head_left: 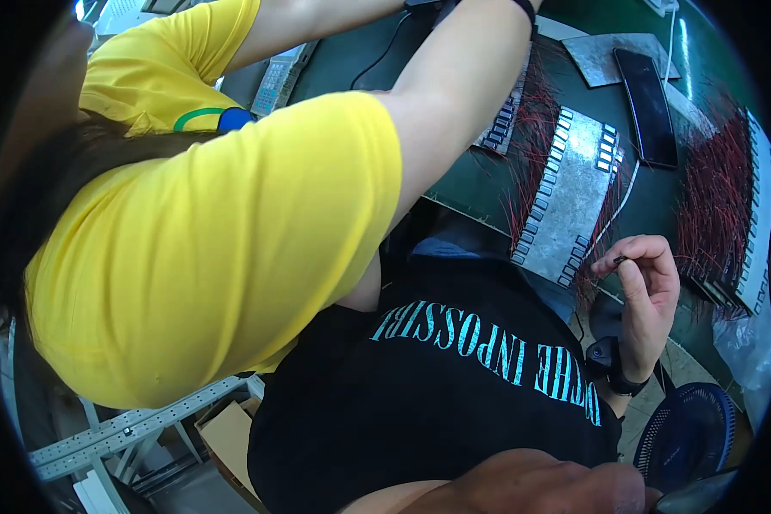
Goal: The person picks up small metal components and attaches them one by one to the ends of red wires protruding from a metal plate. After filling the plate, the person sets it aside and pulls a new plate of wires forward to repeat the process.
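My right hand [647, 291] is at the right, palm turned inward, with thumb and forefinger pinched together on a small dark piece [619, 259] whose kind I cannot make out. A black band with a small box sits on that wrist. Just left of the fingers lies a grey metal plate [565, 197]. Rows of small dark, light-rimmed rectangular pieces line its edges, and thin red wires fan out from both sides. My fingertips are near its lower right corner; whether they touch the wires I cannot tell. My left hand is out of view.
A co-worker in a yellow shirt [223, 248] reaches across on the left. On the green table [480, 193] are a dark phone [647, 107], a white cable and a stack of plates [758, 214] with dense red wires [715, 197]. A dark round fan-like thing [687, 433] stands lower right.
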Demonstrator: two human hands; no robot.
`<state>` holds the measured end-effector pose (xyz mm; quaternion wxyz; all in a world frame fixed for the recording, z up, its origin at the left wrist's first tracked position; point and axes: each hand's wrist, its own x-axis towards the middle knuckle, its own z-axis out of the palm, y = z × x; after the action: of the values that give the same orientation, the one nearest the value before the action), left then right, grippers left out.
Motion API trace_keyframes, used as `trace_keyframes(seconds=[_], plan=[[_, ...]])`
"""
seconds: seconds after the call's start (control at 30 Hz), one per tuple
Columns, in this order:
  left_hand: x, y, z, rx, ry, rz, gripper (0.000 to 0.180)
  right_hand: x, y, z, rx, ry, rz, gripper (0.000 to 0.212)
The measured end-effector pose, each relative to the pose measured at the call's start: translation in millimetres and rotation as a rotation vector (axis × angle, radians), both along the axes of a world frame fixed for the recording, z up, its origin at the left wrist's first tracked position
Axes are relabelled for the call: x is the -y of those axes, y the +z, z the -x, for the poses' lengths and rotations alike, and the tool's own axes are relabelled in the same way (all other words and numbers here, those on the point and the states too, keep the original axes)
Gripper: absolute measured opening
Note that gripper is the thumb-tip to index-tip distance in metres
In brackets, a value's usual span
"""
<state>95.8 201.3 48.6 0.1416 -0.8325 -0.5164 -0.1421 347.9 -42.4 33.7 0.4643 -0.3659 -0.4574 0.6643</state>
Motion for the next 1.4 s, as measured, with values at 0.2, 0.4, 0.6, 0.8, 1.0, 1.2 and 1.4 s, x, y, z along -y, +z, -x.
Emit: trace_keyframes(seconds=[0.2,0.4,0.6,0.8,1.0,1.2,1.4], plan=[[129.3,-37.1,115.7,0.363,0.291,-0.014,0.014,-7.1,2.0,4.6,0.011,0.056,-0.018,0.010],[174.8,-75.4,141.5,0.454,0.441,0.022,0.015,-6.0,-0.2,1.2,0.011,0.044,-0.034,0.009],[173.0,-78.6,137.0,0.369,0.362,0.007,0.016,-4.6,3.7,1.9,-0.026,0.064,-0.035,0.009],[168.5,-76.4,127.2,0.356,0.366,0.070,0.020,-0.7,3.9,3.3,-0.028,0.057,0.004,0.009],[165.3,-72.7,124.4,0.336,0.456,0.101,0.022,-9.9,9.1,10.1,0.006,0.083,-0.019,0.009],[164.7,-79.4,129.2,0.349,0.390,-0.010,0.020,-19.4,9.2,16.9,0.008,0.081,-0.010,0.009],[162.5,-82.7,133.7,0.398,0.366,0.000,0.017,-25.4,5.0,24.6,-0.009,0.014,0.004,0.010]])
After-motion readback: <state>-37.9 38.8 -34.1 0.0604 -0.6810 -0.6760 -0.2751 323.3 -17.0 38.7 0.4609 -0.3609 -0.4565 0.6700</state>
